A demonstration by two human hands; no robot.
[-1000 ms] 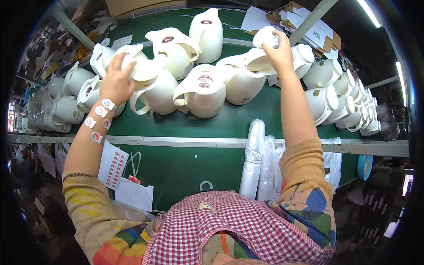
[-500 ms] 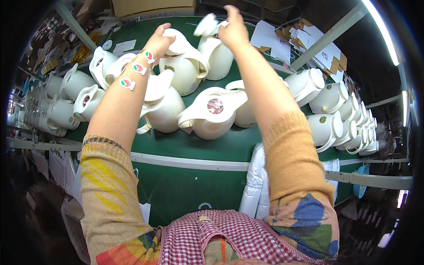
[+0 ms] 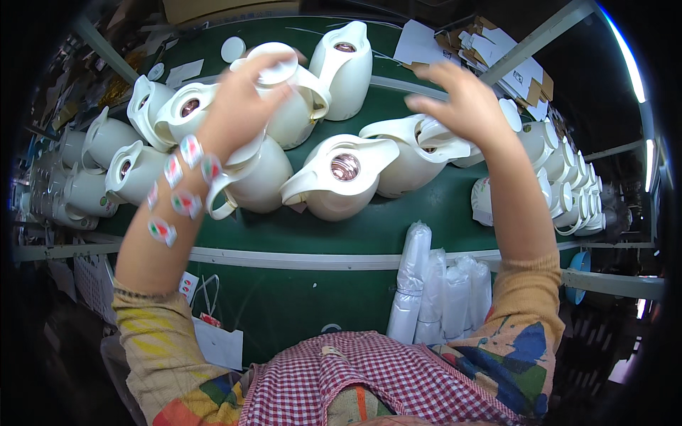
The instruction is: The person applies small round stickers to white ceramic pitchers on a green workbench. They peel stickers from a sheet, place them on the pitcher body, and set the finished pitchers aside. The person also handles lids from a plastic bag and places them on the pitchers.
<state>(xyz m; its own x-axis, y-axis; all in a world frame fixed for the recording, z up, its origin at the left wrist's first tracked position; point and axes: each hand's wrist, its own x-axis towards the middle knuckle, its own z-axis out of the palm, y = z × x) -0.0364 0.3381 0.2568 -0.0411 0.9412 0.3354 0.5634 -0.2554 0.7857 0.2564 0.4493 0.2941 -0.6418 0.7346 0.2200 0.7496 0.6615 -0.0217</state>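
My left hand (image 3: pixel 245 103), blurred by motion, grips a round white lid (image 3: pixel 273 65) with thumb and fingers over a cream vacuum jug (image 3: pixel 295 117). Several small red, green and white stickers (image 3: pixel 186 203) are stuck along my left forearm. To the right, my right hand (image 3: pixel 458 106) hangs above the jugs with fingers apart and nothing in it. Beneath it stands a jug (image 3: pixel 408 163) with its blurred top partly hidden. An uncovered jug (image 3: pixel 348 78) stands at the back with a shiny liner in its mouth. Another uncovered jug (image 3: pixel 341 188) is in front.
A loose white lid (image 3: pixel 233 50) lies on the green table (image 3: pixel 327 245) at the back left. Rows of jugs stand at the left (image 3: pixel 92 192) and right (image 3: pixel 568 184). Rolled clear plastic bags (image 3: pixel 412 291) are by the front rail. Cardboard and papers (image 3: pixel 497 60) lie at the back right.
My right hand has moved right from the rear jug; the white lid it had there is gone from it. My left hand has come nearer and slightly left. A loose lid now shows at the back left.
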